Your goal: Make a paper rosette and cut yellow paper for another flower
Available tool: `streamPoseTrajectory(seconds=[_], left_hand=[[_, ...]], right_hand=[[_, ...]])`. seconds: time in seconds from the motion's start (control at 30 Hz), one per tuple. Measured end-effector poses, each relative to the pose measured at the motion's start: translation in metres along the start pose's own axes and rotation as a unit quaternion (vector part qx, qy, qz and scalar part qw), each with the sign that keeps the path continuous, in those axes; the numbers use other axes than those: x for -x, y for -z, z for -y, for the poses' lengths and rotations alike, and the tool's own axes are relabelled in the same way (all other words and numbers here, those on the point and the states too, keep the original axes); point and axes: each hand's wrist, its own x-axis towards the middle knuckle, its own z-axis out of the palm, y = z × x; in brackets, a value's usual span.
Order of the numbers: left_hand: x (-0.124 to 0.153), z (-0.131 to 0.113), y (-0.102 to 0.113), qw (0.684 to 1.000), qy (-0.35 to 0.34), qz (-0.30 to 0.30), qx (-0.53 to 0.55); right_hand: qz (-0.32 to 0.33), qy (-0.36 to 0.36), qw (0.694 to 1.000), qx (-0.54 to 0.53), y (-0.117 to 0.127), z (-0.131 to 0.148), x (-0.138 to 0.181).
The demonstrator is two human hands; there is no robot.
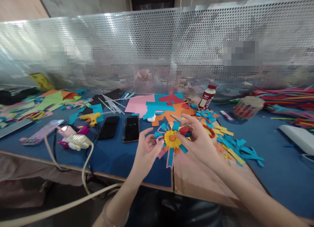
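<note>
Both hands hold up a paper flower with a yellow disc, an orange centre, and blue and pink petal strips. My left hand pinches its left edge between thumb and fingers. My right hand grips its right side, fingers curled around the petals. The flower hangs just above the blue table, near the front edge.
Two black phones lie left of my hands, beside a yellow glue gun. Coloured paper sheets, blue and yellow scraps, a brown bottle and a power strip with cables crowd the table. A perforated metal screen stands behind.
</note>
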Motion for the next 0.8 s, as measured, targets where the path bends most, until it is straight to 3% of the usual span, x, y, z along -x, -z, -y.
streamPoseTrajectory(seconds=[0.2, 0.33, 0.47, 0.57, 0.67, 0.8], left_hand=[[-0.008, -0.003, -0.005, 1.0, 0.009, 0.025, 0.016], [-0.013, -0.008, -0.008, 1.0, 0.002, 0.003, 0.002], [-0.017, -0.009, -0.006, 0.999, -0.02, -0.037, -0.015], [-0.017, -0.008, -0.004, 0.998, -0.026, -0.051, -0.024], [-0.016, -0.007, -0.007, 0.999, -0.025, -0.043, -0.013], [-0.015, -0.006, -0.012, 0.999, -0.018, -0.026, -0.002]], right_hand=[[0.001, 0.004, 1.0, 0.003, -0.003, 0.001, -0.004], [-0.008, 0.019, 1.0, -0.009, -0.005, 0.0, -0.005], [-0.069, 0.02, 0.997, -0.035, -0.011, -0.006, 0.0], [-0.061, -0.064, 0.991, -0.098, -0.021, -0.007, 0.006], [-0.032, -0.166, 0.966, -0.194, -0.031, -0.002, 0.008], [-0.067, -0.189, 0.951, -0.233, -0.036, 0.001, 0.007]])
